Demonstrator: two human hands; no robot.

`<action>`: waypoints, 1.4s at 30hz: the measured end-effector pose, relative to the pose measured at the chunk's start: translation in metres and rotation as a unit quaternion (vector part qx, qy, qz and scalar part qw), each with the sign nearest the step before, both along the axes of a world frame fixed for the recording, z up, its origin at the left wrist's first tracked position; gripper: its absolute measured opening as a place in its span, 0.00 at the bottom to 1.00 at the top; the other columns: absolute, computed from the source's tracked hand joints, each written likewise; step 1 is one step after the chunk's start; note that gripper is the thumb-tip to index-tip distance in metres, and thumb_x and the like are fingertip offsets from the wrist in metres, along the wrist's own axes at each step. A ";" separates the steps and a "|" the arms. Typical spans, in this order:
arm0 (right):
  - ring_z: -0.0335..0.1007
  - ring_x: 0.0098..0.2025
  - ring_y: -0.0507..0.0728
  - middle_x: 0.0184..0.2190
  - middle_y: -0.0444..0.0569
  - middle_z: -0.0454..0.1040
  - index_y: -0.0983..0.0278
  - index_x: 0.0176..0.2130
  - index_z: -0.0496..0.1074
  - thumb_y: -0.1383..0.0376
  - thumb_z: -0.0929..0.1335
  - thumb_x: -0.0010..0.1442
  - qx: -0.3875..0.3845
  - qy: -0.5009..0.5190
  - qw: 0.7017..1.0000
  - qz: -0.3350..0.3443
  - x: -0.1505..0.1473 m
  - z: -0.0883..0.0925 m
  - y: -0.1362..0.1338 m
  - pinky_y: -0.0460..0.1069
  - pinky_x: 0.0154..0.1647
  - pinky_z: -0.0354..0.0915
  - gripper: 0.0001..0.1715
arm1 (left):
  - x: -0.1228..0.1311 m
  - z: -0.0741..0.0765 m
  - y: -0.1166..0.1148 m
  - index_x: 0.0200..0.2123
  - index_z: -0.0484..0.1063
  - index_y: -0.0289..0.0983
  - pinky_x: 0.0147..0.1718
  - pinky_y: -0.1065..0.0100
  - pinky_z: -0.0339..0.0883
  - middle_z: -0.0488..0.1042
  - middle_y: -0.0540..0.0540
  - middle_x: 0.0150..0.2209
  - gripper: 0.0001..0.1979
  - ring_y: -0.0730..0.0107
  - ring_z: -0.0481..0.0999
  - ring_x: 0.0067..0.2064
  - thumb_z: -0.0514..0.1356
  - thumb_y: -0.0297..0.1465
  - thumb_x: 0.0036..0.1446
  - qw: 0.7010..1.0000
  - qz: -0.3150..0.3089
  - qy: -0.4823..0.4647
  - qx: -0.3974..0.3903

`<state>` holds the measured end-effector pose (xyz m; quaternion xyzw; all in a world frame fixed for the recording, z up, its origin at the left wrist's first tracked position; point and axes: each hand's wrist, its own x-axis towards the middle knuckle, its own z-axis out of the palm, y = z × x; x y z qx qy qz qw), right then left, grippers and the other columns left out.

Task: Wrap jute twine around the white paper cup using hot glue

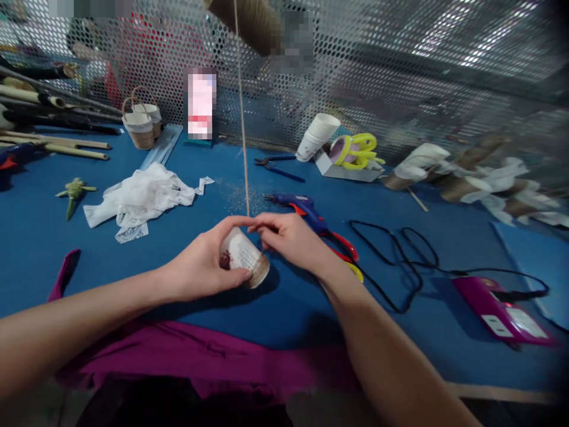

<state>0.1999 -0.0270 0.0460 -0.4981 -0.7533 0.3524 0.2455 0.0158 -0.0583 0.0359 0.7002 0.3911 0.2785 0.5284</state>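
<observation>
My left hand (pixel 202 261) is closed around a white paper cup (pixel 242 252), which lies tilted on its side with its base toward the right. Brown twine is wrapped in a band (pixel 261 270) round the base end, and dark red print shows on the cup's wall. A taut strand of twine (pixel 243 136) runs down from above to my fingers. My right hand (pixel 284 237) is pinched at the strand, just beyond the cup, its fingertips meeting my left index finger. A blue glue gun (pixel 306 210) lies past my right hand, with red-and-yellow-handled scissors (pixel 347 249) partly under its cord.
Crumpled white strips (pixel 142 196) and a small green figure (pixel 73 193) lie at left. Pliers (pixel 282 168), stacked cups (pixel 317 136) and a phone (pixel 201 107) stand or lie toward the mesh. A magenta power strip (pixel 502 311) is at right. Purple cloth (pixel 191 350) covers the near edge.
</observation>
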 end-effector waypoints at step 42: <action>0.54 0.14 0.45 0.18 0.44 0.66 0.64 0.24 0.65 0.53 0.70 0.51 -0.118 0.130 0.975 -0.137 -0.040 0.040 0.115 0.42 0.08 0.46 0.19 | 0.004 -0.005 0.004 0.53 0.58 0.35 0.28 0.71 0.64 0.66 0.53 0.28 0.32 0.75 0.66 0.27 0.61 0.23 0.42 0.982 -0.083 -0.072 -0.153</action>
